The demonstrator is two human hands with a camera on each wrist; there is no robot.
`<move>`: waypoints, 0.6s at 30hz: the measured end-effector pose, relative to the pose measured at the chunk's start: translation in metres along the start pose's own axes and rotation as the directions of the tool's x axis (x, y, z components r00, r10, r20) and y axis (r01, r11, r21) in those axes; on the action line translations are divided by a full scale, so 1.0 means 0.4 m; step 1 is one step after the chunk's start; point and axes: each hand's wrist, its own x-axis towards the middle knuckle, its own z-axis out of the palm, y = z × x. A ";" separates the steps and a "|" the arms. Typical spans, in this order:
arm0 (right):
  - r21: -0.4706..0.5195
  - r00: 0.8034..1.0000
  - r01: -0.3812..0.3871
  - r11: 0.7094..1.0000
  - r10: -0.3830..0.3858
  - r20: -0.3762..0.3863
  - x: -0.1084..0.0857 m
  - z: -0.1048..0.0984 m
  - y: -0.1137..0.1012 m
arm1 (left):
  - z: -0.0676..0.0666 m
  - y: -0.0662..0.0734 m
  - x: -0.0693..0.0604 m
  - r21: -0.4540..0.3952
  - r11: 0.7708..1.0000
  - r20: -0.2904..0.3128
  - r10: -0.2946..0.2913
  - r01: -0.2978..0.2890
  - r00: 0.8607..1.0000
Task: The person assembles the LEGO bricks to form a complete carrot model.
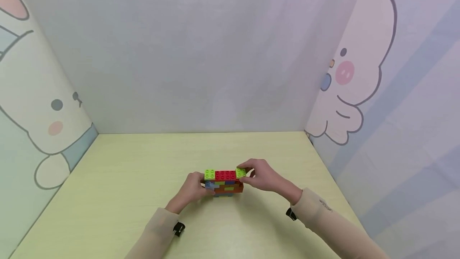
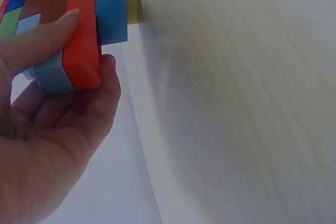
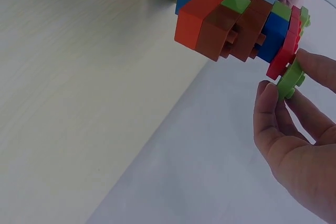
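Observation:
A wall of stacked toy building bricks (image 1: 225, 176) stands on the table, widening upward from a narrow blue and yellow base. Its rows mix red, orange-red, brown, blue, light blue and green. My left hand (image 1: 192, 189) grips the wall's left end, thumb on the near face and fingers round the far side. At the top right, my right hand (image 1: 264, 176) pinches a lime green brick (image 3: 292, 80) between thumb and fingers. That brick touches the end of the red top bricks (image 3: 284, 54); whether it is fully seated, I cannot tell. Another lime green brick (image 1: 209, 174) sits at the top left.
The pale yellow wooden table (image 1: 143, 155) extends around the wall of bricks. A plain light curtain (image 1: 201, 59) closes off the back. Cartoon-printed curtains (image 1: 363, 83) flank both sides. Each wrist wears a black strap (image 1: 178, 229).

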 end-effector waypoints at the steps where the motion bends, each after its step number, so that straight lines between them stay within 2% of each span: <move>1: -0.003 1.000 -0.001 1.000 0.001 0.001 0.001 0.001 0.000 | 0.000 -0.001 0.000 -0.001 1.000 0.003 0.006 -0.006 1.000; 8: -0.018 1.000 -0.018 1.000 0.018 -0.013 0.010 0.006 -0.003 | -0.002 -0.003 0.000 -0.001 1.000 0.002 -0.013 0.013 1.000; 18: -0.030 0.997 -0.073 0.997 0.073 0.011 0.025 0.002 -0.015 | -0.002 -0.007 0.000 -0.006 1.000 0.005 0.010 -0.010 1.000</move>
